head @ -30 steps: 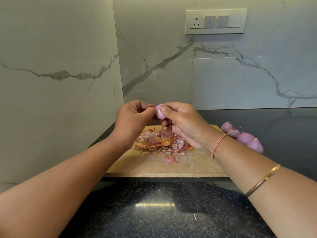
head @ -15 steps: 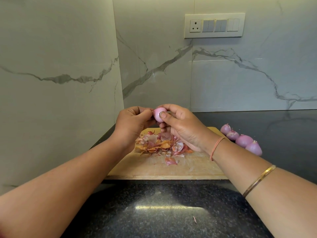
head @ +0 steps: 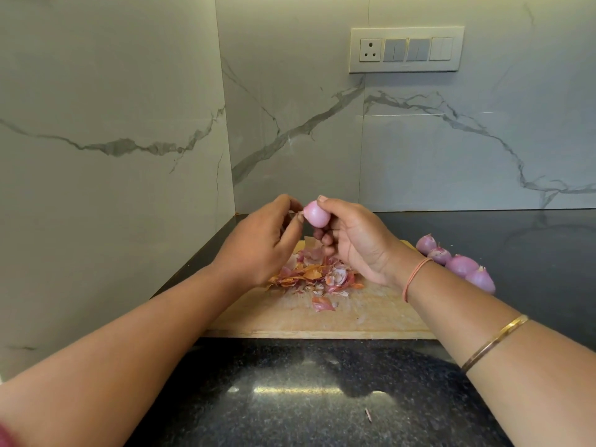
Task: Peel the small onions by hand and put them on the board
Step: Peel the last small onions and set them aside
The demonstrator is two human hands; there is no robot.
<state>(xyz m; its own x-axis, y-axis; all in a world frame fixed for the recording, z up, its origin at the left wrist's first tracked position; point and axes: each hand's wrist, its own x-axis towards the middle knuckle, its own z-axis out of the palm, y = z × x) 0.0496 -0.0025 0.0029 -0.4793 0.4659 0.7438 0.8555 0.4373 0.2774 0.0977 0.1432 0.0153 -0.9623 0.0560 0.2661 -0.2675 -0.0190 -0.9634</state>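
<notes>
Right hand (head: 358,243) has its fingers curled round a pink onion (head: 317,214), held up above the board (head: 371,314). Left hand (head: 261,246), just beside it, is pinching a scrap of skin (head: 296,215) at the onion's end. There's a pile of peels (head: 314,274) on the board underneath, and four more onions (head: 458,262) lie on the dark bench (head: 322,398) to its right.

Grips a small pink onion (head: 316,215) in the right hand (head: 358,246). Pinches a scrap of skin (head: 297,216) with the left hand (head: 261,243), just beside it. Beneath both hands, peelings (head: 314,274) heaped on a wooden board (head: 354,317); right of the right wrist, four onions (head: 461,265).
</notes>
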